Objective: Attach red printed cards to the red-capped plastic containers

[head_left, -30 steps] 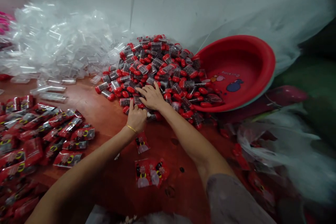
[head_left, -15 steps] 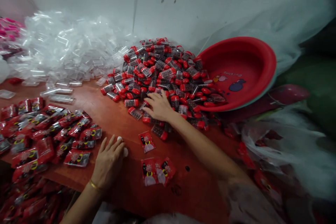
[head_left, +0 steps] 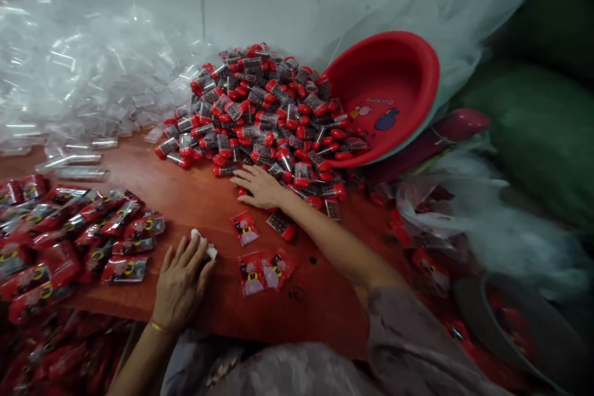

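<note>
My left hand (head_left: 183, 281) rests on the red-brown table (head_left: 185, 198), its fingers bent over a small white thing (head_left: 204, 244) that shows past the fingertips. Fingers spread, my right hand (head_left: 260, 187) lies at the front edge of a big pile of clear containers with red caps (head_left: 260, 111); nothing can be seen held in it. One such container (head_left: 281, 224) lies apart, below the right wrist. Between my hands are a single red printed packet (head_left: 245, 228) and a few more red packets (head_left: 264, 271) in front of it.
Many red packets (head_left: 74, 235) cover the table's left side. Behind them rises a heap of clear plastic pieces (head_left: 93, 74). A tilted red basin (head_left: 394, 93) leans at the pile's right. Plastic bags (head_left: 477, 216) and a grey container (head_left: 524, 334) are at the right.
The view has shifted right and down. My right hand has drawn back slightly from the pile, with its fingers still spread. The left hand keeps its place by the white thing.
</note>
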`<move>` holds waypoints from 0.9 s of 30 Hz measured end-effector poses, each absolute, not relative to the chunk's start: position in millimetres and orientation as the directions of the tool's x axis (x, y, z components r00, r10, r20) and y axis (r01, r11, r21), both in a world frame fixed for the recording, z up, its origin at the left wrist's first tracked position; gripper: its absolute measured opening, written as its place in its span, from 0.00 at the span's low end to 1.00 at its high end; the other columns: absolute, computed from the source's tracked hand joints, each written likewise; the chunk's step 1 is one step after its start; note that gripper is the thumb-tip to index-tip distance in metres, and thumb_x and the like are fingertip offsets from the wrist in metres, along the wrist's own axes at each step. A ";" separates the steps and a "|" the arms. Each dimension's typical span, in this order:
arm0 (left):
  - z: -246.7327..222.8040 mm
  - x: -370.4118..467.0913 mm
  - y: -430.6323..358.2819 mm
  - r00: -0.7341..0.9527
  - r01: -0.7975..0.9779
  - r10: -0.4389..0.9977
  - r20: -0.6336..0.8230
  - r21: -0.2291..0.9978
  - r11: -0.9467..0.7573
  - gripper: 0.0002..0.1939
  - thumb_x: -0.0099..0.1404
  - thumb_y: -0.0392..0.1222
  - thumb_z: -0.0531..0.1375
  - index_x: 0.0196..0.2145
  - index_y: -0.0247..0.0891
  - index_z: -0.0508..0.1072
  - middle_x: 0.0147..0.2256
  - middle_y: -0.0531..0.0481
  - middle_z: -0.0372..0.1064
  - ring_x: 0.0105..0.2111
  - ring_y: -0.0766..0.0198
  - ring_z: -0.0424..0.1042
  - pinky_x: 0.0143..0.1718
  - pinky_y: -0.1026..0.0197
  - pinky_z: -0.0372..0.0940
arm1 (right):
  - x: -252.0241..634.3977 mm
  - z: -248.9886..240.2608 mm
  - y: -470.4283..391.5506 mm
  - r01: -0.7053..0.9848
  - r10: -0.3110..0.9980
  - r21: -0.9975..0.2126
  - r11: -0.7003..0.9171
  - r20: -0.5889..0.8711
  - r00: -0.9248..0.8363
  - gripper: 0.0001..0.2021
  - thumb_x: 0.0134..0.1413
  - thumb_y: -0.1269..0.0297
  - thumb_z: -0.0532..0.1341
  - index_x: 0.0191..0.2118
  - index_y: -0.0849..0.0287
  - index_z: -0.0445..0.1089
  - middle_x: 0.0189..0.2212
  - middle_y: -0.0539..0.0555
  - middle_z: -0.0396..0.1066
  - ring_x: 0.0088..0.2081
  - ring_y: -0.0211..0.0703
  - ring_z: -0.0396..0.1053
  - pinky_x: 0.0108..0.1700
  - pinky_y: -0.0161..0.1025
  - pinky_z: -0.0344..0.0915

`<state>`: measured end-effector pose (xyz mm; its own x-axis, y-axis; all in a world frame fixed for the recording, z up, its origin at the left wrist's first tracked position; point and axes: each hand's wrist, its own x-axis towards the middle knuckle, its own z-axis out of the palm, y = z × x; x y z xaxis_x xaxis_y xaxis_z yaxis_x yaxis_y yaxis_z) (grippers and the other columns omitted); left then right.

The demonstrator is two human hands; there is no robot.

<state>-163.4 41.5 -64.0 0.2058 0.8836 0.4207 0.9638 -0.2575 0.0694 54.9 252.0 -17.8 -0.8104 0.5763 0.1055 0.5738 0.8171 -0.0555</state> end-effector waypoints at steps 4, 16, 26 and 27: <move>-63.9 -156.6 45.2 0.132 0.963 0.888 0.441 0.157 -0.221 0.18 0.67 0.45 0.50 0.49 0.38 0.71 0.53 0.38 0.68 0.52 0.51 0.67 0.52 0.48 0.61 | 83.9 -15.6 241.8 0.571 0.574 -0.049 0.819 0.073 -0.816 0.27 0.59 0.54 0.55 0.62 0.57 0.56 0.63 0.56 0.53 0.65 0.54 0.45 0.63 0.55 0.45; -30.3 -82.2 32.0 0.254 0.882 0.904 0.344 0.300 -0.362 0.15 0.65 0.44 0.53 0.44 0.39 0.74 0.49 0.41 0.71 0.55 0.49 0.64 0.53 0.45 0.60 | 146.8 -17.8 131.0 0.723 0.731 -0.166 0.671 0.311 -0.608 0.16 0.62 0.58 0.52 0.47 0.59 0.72 0.47 0.57 0.72 0.49 0.47 0.65 0.52 0.45 0.58; -53.0 -50.8 19.8 0.333 0.890 0.911 0.242 0.240 -0.389 0.19 0.66 0.43 0.52 0.53 0.41 0.69 0.58 0.42 0.62 0.60 0.49 0.57 0.58 0.43 0.53 | 158.7 -40.5 57.6 0.885 0.853 -0.164 0.435 0.389 -0.347 0.15 0.62 0.62 0.53 0.49 0.59 0.70 0.50 0.57 0.70 0.50 0.49 0.62 0.51 0.46 0.54; -52.7 -52.3 20.1 0.335 0.887 0.911 0.241 0.246 -0.392 0.19 0.66 0.43 0.52 0.53 0.41 0.69 0.58 0.42 0.62 0.60 0.49 0.56 0.58 0.43 0.53 | 154.6 -39.5 52.5 0.883 0.855 -0.165 0.440 0.377 -0.355 0.16 0.61 0.60 0.54 0.50 0.59 0.70 0.52 0.58 0.69 0.51 0.50 0.61 0.51 0.47 0.54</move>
<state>-52.3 20.1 -52.7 0.3353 0.9107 0.2411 0.8868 -0.3915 0.2456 154.6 52.5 -39.5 -0.3553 0.8552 0.3772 0.8828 0.4397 -0.1653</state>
